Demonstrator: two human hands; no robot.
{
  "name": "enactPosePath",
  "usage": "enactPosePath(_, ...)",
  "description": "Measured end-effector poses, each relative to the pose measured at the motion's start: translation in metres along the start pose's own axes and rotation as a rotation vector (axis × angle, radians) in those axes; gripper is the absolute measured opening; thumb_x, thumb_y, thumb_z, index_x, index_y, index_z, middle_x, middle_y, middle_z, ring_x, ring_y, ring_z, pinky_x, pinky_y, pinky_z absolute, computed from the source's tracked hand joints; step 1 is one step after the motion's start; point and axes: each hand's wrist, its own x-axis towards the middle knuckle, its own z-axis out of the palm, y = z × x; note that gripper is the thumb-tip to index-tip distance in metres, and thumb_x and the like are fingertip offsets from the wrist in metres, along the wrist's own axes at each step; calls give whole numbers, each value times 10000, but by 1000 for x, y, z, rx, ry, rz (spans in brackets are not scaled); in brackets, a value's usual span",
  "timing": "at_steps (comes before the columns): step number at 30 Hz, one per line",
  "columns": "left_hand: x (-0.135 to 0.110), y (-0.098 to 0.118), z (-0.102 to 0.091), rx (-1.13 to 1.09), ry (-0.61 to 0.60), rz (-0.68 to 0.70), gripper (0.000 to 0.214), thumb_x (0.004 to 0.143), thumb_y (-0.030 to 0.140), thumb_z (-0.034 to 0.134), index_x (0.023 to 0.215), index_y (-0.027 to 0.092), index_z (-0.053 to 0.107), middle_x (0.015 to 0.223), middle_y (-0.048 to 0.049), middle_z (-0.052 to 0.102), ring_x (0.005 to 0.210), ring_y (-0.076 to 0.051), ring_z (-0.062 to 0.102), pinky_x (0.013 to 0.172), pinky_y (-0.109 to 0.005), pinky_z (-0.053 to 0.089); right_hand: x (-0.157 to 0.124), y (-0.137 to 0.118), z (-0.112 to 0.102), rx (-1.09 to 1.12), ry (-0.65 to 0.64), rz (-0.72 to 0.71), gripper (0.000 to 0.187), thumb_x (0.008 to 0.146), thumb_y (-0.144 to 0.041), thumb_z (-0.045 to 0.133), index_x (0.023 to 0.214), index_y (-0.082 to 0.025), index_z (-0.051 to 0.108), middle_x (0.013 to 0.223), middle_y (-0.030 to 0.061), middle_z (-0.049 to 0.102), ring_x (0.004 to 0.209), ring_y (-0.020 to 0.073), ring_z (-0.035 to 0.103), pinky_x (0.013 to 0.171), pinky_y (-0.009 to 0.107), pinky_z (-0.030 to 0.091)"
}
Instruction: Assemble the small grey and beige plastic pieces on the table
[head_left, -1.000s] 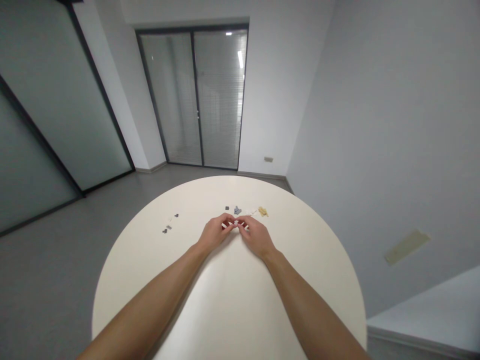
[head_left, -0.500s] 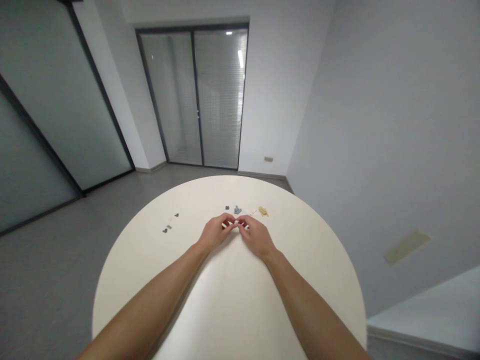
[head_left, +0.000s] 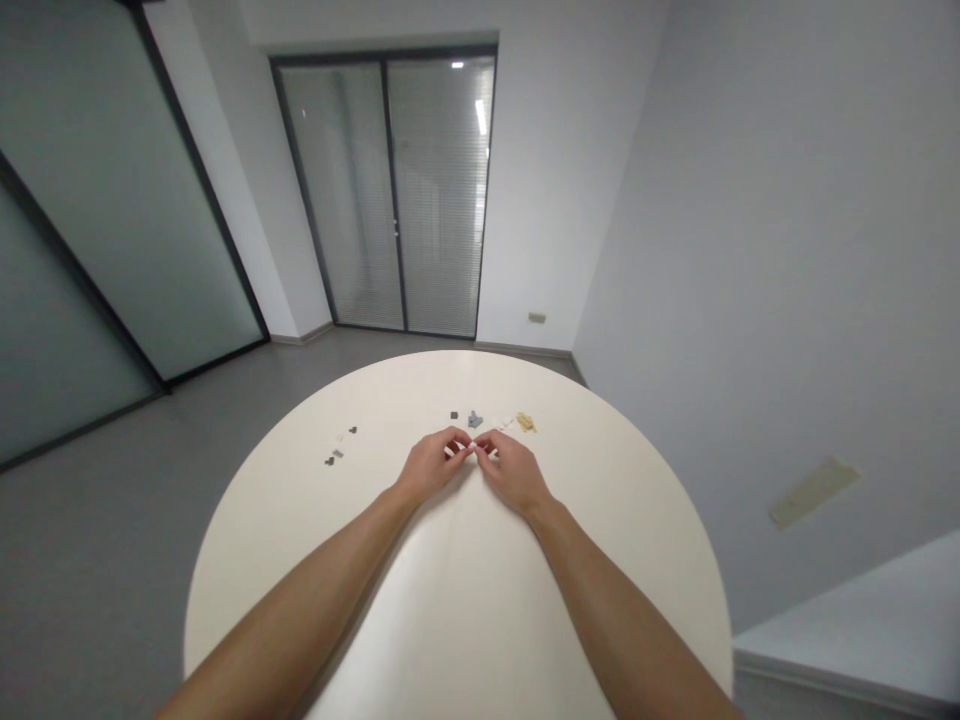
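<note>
My left hand (head_left: 435, 460) and my right hand (head_left: 514, 467) meet fingertip to fingertip above the round white table (head_left: 480, 620). Pinched between them is a small white piece (head_left: 473, 446), mostly covered by my fingers, so its shape is unclear. Just beyond my fingertips lies a little heap of blue-grey pieces (head_left: 475, 420). Left of that heap sits one dark grey piece (head_left: 454, 415). Scattered white pieces (head_left: 502, 424) lie past my right hand, beside a pile of yellow pieces (head_left: 526, 422).
Toward the table's left side are several small pieces, among them a dark one (head_left: 353, 430), a grey one (head_left: 338, 454) and another dark one (head_left: 329, 461). Beyond the table stand a glass door (head_left: 439, 200) and a white wall. A frosted glass partition (head_left: 150, 200) is at left.
Both hands stay in nearly the same place, fingers still pinching the white piece, less of which shows now. The pieces on the table have not moved.
</note>
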Motion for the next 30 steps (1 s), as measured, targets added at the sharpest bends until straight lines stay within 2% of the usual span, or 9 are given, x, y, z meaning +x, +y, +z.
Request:
enactPosePath(10,1,-4,0,39,1,44,146,856,232,578,955,228,684,924,-18,710,798,-148,650,697,-248,525,0,0,1,-37,-12,1,94,916,-269,558,902,-232,644,900,6,709,834,164,629,742,270,426)
enactPosePath(21,0,-2,1,1,14,34,209,892,378,574,959,213,682,937,-37,707,786,-152,654,678,-256,540,0,2,1,2,-9,-13,119,930,-264,539,952,-240,654,898,6,709,842,161,634,767,275,440)
enactPosePath(30,0,-4,2,2,10,38,200,881,340,579,1002,218,681,974,-39,717,804,-153,665,696,-259,550,1,5,3,7,-12,-12,121,930,-260,536,957,-242,652,906,7,710,852,163,639,771,279,449)
